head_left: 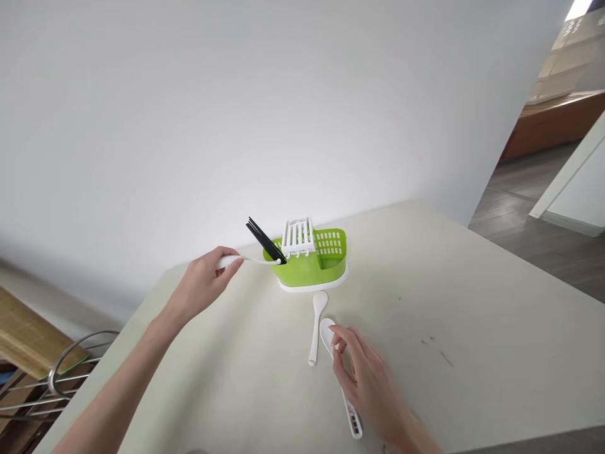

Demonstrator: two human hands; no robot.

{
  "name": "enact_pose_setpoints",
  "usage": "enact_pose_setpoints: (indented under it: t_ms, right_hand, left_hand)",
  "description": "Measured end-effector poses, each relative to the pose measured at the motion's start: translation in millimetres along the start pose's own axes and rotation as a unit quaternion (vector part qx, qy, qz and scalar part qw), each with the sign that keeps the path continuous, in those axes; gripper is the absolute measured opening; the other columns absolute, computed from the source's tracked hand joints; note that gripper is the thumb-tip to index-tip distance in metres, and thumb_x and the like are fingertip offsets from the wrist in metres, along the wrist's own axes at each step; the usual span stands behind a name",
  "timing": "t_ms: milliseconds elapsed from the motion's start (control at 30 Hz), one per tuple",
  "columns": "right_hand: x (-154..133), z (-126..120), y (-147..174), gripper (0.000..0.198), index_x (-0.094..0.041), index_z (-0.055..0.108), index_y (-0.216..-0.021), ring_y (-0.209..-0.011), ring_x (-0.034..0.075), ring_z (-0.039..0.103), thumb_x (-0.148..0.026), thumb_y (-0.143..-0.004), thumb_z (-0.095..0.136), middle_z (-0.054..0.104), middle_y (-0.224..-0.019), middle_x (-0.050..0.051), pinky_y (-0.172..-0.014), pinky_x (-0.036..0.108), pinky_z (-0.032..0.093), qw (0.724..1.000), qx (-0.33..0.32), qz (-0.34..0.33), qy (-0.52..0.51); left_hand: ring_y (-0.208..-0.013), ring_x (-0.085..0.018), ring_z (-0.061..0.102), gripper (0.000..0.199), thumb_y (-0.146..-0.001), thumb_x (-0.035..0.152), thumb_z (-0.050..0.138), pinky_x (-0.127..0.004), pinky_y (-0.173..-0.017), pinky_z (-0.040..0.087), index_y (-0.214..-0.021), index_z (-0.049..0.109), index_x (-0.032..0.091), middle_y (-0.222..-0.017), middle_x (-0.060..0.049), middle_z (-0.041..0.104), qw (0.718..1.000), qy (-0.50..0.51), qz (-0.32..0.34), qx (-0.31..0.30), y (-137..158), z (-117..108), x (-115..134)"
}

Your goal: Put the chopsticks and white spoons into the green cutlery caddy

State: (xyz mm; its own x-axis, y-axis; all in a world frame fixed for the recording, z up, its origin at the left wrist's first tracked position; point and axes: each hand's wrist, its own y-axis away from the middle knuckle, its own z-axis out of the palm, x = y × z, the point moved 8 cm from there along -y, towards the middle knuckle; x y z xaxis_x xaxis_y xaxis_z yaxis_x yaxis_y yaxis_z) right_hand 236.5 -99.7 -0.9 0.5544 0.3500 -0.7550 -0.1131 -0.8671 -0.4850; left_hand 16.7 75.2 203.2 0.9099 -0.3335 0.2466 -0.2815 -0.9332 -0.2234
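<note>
My left hand (210,275) is closed on a slim white utensil (258,260) with a wide end in my fingers and a thin stem. The stem's small rounded tip meets the left compartment of a green cutlery caddy (305,272). Black chopsticks (265,239) lean out leftward from that compartment. A white slotted rack (298,237) sits across the caddy's middle. Over a white long-handled spoon (352,416) on the table, my right hand (368,378) has loosely curled fingers, thumb and forefinger apart; contact is unclear. Left of it lies a smaller white spoon (316,331).
The pale table (449,296) stands against a white wall (236,113). At lower left, beside the table, are a metal wire rack (51,381) and a wooden board (28,325). A dark floor (529,208) shows beyond the right edge.
</note>
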Motion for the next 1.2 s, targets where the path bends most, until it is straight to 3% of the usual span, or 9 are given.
enact_pose_setpoints:
  t_ms: [233,367,667,1033,1200]
  right_hand:
    - [-2.7,0.2,-0.5,0.027,-0.025,0.053,-0.127,-0.077,0.015,0.067,-0.018,-0.104,0.042,0.065,-0.094,0.002,-0.069,0.026,0.056,1.0,-0.01,-0.018,0.009]
    - [-5.2,-2.5,-1.5,0.026,-0.026,0.054,-0.127,-0.076,0.015,0.068,-0.02,-0.105,0.042,0.066,-0.093,0.002,-0.066,0.025,0.056,1.0,0.003,-0.024,0.013]
    - [-3.7,0.0,-1.3,0.024,-0.026,0.053,-0.127,-0.078,0.016,0.069,-0.02,-0.106,0.041,0.066,-0.095,0.003,-0.068,0.027,0.057,1.0,-0.012,-0.017,0.003]
    - [-2.5,1.3,-0.2,0.024,-0.026,0.052,-0.126,-0.075,0.015,0.069,-0.02,-0.105,0.042,0.066,-0.096,0.001,-0.067,0.026,0.057,1.0,-0.023,-0.011,-0.002]
    - [-1.2,2.8,0.2,0.025,-0.026,0.052,-0.127,-0.075,0.015,0.069,-0.021,-0.105,0.042,0.067,-0.096,0.001,-0.066,0.026,0.057,1.0,-0.026,-0.011,0.002]
  left_hand:
    - [-0.086,-0.025,0.072,0.045,-0.09,0.068,0.055,-0.03,-0.067,0.05,-0.109,0.068,0.028,-0.097,-0.002,0.076,0.998,-0.007,0.001,-0.059,-31.2,20.7,6.2]
    - [-0.099,-0.028,0.073,0.054,-0.085,0.069,0.063,-0.031,-0.069,0.051,-0.118,0.06,0.026,-0.101,-0.006,0.076,0.997,0.013,-0.03,-0.072,-44.0,36.8,2.3]
    - [-0.083,-0.028,0.071,0.053,-0.085,0.063,0.064,-0.034,-0.065,0.048,-0.115,0.044,0.023,-0.09,-0.008,0.076,0.991,0.048,-0.009,-0.128,-55.8,72.7,8.6]
    - [-0.075,-0.026,0.067,0.049,-0.086,0.06,0.063,-0.033,-0.065,0.045,-0.115,0.049,0.024,-0.084,-0.004,0.072,0.989,0.047,-0.009,-0.143,-59.1,79.2,1.3]
    - [-0.083,-0.026,0.069,0.065,-0.087,0.072,0.058,-0.034,-0.07,0.048,-0.125,0.046,0.022,-0.093,-0.007,0.073,0.988,0.072,-0.023,-0.135,-53.6,79.6,-4.2]
